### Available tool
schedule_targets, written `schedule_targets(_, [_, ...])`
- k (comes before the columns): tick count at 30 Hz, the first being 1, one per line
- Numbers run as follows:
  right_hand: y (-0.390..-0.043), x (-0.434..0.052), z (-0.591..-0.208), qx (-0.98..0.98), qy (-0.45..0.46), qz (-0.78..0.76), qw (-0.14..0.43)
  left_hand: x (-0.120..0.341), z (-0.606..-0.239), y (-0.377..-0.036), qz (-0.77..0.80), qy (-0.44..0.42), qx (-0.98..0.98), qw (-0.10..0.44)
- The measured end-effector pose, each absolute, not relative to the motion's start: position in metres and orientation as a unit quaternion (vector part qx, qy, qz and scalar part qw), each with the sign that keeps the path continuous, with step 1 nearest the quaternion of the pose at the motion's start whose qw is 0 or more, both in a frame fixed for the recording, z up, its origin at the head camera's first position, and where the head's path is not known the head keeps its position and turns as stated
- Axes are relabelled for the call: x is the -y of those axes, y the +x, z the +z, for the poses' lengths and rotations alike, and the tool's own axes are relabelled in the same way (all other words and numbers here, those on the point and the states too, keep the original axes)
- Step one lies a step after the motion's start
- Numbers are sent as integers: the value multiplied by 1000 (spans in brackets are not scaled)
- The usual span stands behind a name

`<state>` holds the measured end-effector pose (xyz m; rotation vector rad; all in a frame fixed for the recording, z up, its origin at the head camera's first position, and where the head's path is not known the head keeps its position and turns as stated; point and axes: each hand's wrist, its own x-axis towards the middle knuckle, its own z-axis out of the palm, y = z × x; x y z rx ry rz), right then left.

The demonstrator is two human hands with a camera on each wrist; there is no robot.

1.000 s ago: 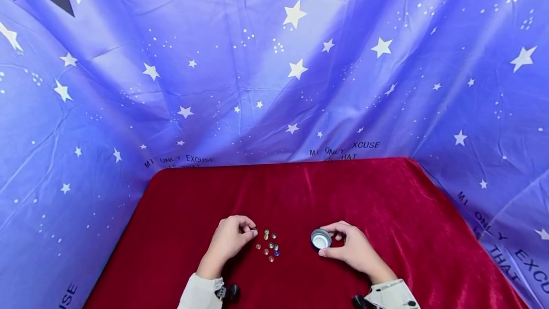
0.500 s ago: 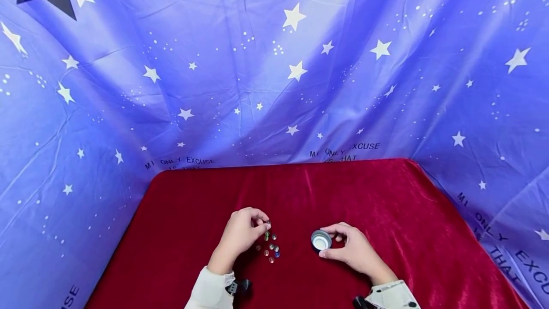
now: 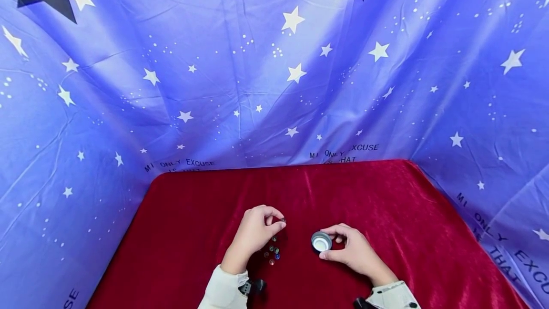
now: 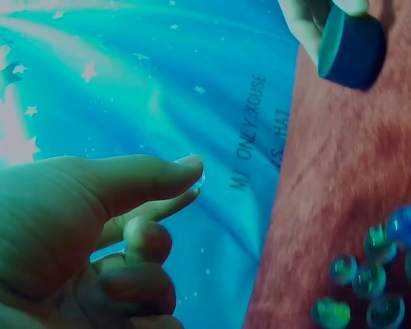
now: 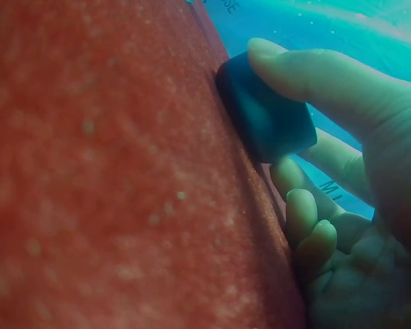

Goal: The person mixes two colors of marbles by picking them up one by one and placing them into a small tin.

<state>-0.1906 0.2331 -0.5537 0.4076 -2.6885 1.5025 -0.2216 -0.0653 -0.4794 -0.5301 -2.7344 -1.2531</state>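
Note:
My left hand (image 3: 250, 235) pinches a small clear glass marble (image 4: 201, 181) between thumb and forefinger, raised above the cloth; most of the marble is hidden by the fingertips. Below and beside that hand lie several loose marbles (image 3: 272, 262), mostly clear or greenish, with one blue marble (image 4: 403, 225). To their right, my right hand (image 3: 357, 252) grips a small round dark cup (image 3: 320, 242) by its side, thumb across from the fingers. The cup's pale inside faces up toward the head view, and its base is on the cloth in the right wrist view.
A red velvet cloth (image 3: 364, 194) covers the table. Behind and on both sides hangs a blue-purple curtain (image 3: 240, 61) with white stars and lettering. A strip of cloth lies between the marbles and the cup.
My left hand has moved right and slightly away from me with the pinched marble, passing over the loose marbles toward the cup. The right hand and cup have stayed in place.

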Motion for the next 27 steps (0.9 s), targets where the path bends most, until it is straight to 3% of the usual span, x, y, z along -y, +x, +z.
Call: schedule_targets(27, [-190,-234,-553,871,131,474,20,12,-508,-213,-436,-168,883,40])
